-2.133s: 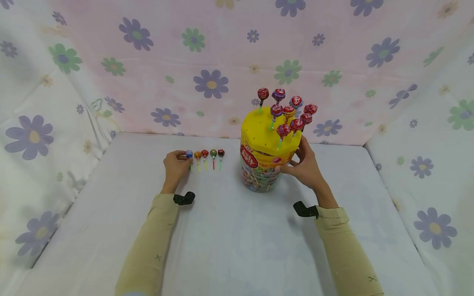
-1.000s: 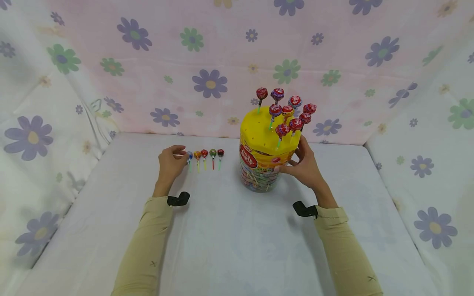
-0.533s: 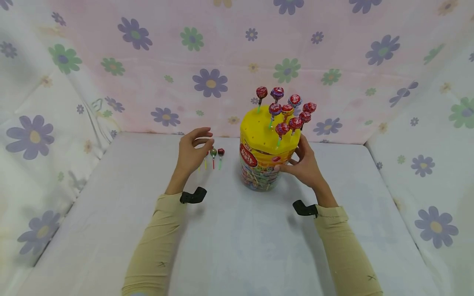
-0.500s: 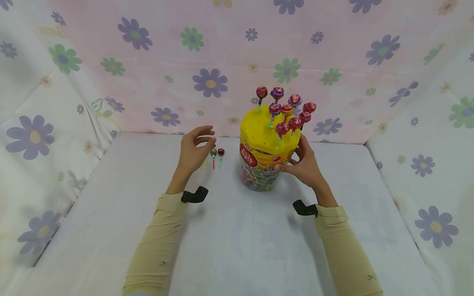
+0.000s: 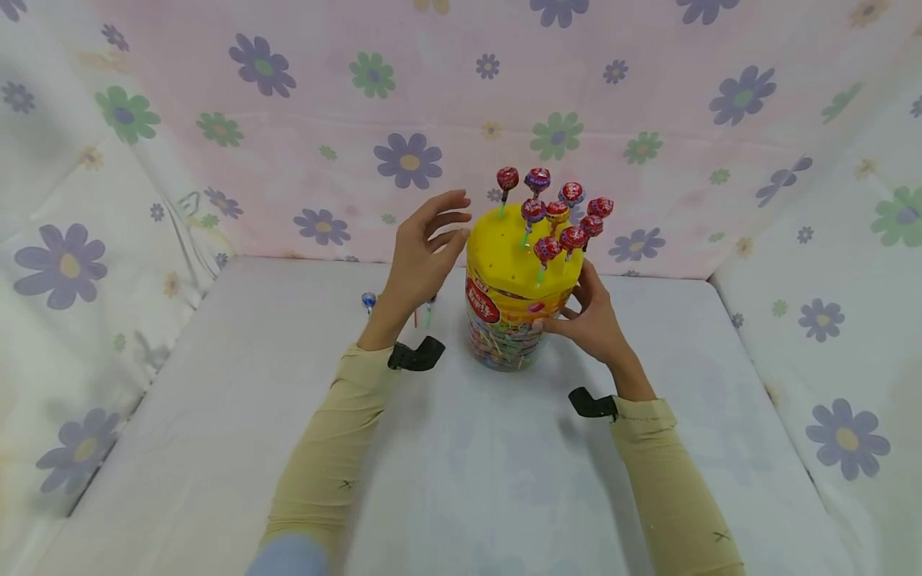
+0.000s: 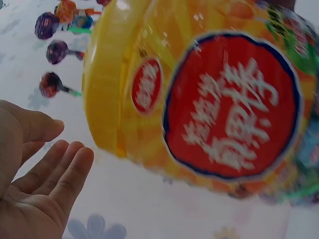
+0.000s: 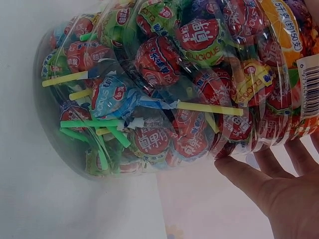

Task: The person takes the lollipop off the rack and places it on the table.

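A clear jar packed with wrapped lollipops stands on the table, topped by a yellow lid. Several red and purple lollipops stick up from holes in the lid, mostly on its right half. My left hand hovers at the lid's left side with fingers spread and bent. In the left wrist view that hand holds nothing and is apart from the lid. My right hand grips the jar's right side, thumb in front. The right wrist view shows its thumb against the clear wall, fingers partly hidden behind.
A blue-wrapped lollipop lies on the white table left of my left wrist. Other lollipops in that row are mostly hidden behind the wrist, with a few sticks showing. Flower-printed cloth stands behind and on both sides.
My left hand has left the row of lollipops, moving right and up to the lid's left side with nothing in it. The right hand and the jar stay in place.
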`<state>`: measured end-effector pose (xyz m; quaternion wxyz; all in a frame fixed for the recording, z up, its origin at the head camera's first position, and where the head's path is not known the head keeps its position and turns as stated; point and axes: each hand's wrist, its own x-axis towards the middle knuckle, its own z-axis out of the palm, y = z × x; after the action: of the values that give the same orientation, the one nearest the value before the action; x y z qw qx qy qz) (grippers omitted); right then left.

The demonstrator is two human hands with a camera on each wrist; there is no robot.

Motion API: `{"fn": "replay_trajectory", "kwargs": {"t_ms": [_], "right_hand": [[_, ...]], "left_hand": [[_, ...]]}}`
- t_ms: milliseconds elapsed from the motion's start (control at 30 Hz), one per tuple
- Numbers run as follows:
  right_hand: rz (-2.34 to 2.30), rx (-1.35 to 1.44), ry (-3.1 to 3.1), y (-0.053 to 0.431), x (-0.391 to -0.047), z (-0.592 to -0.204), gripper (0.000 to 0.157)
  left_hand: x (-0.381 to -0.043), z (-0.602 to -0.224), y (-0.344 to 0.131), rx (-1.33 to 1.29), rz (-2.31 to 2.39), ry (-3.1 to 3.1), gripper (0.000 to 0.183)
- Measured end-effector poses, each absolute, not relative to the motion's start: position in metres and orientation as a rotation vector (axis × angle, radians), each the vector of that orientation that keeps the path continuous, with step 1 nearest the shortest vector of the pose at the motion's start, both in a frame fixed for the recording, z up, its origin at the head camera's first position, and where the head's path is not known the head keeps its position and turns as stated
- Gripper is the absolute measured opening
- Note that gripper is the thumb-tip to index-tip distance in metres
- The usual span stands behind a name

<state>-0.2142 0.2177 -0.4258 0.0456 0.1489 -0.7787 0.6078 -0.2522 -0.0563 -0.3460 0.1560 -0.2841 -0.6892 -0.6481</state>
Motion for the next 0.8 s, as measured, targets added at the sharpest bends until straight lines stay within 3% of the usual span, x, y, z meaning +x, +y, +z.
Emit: {"fn": "replay_trajectory", "kwargs": {"t_ms": [333, 800], "right_hand": [[1.862, 0.442, -2.383, 0.218, -0.214, -0.426, 0.096], [1.874, 0.448, -2.383, 0.220, -0.214, -0.425, 0.097]], "left_hand": [[-0.260, -0.324, -0.022, -0.841, -1.841, -1.889, 0.044], [-0.268, -0.320, -0.011, -0.831, -1.819, -1.880, 0.037]]}}
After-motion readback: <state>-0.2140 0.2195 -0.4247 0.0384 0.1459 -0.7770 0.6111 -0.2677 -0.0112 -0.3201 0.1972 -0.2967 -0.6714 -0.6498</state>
